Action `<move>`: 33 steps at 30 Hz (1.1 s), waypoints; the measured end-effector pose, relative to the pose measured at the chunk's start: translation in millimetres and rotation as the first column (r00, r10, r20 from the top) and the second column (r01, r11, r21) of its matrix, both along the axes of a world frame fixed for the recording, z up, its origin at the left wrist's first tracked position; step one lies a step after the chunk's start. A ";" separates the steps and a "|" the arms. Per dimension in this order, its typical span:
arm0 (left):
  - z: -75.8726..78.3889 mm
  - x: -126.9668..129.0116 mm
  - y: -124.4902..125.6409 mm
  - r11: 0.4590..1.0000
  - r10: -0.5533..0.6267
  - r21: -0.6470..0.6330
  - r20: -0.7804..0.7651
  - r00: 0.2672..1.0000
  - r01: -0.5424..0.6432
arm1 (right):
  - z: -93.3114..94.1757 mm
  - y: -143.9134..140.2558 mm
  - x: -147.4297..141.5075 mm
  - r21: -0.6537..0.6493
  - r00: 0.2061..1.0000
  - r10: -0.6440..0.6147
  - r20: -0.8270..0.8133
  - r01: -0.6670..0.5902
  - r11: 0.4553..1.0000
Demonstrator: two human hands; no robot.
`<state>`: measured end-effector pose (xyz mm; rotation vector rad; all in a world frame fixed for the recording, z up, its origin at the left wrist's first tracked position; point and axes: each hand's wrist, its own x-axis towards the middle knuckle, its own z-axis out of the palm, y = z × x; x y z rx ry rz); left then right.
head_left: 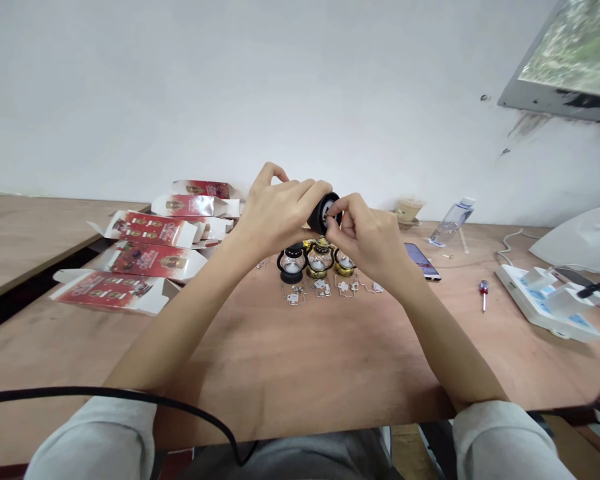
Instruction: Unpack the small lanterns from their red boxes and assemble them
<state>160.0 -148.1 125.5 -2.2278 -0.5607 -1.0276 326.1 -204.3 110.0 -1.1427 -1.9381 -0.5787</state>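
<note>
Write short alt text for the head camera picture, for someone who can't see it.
Two hands hold a small black lantern above a wooden table: left hand grips it, right hand pinches its end. Below stand three mini lanterns; red cartons lie left, a screwdriver right.

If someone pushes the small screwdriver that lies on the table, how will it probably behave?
The screwdriver looks small and thin, so it is probably light and would slide easily on the smooth wooden table. Its round red handle suggests it may roll sideways if pushed across its length. It lies apart from the phone, so a short roll likely meets nothing.
</note>
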 end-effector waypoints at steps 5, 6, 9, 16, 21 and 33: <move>0.1 0.1 0.7 1.000 0.019 -0.019 0.026 0.999 -0.018 | 0.3 3.4 1.3 -0.059 0.995 0.070 -0.067 -0.074 0.995; -0.1 0.2 1.1 1.000 0.022 -0.017 0.025 0.999 -0.022 | 0.5 3.9 1.6 -0.079 0.993 0.084 -0.081 -0.090 0.993; -0.4 0.6 2.1 0.999 0.030 -0.014 0.016 0.999 -0.030 | 1.0 4.9 1.8 -0.131 0.983 0.124 -0.133 -0.142 0.981; 0.8 -0.5 -0.9 0.999 0.033 0.003 0.043 0.999 -0.034 | 0.5 3.1 0.2 -0.189 0.903 0.221 -0.367 -0.305 0.933; 2.0 -3.5 -0.1 0.998 0.056 -0.006 0.052 0.997 -0.056 | 3.7 18.3 9.0 -0.190 0.690 0.294 -0.662 -0.533 0.824; 4.6 -5.3 -0.1 0.990 0.140 -0.020 0.006 0.990 -0.140 | -49.0 36.3 135.8 -0.851 0.891 -0.244 -0.383 -0.238 0.467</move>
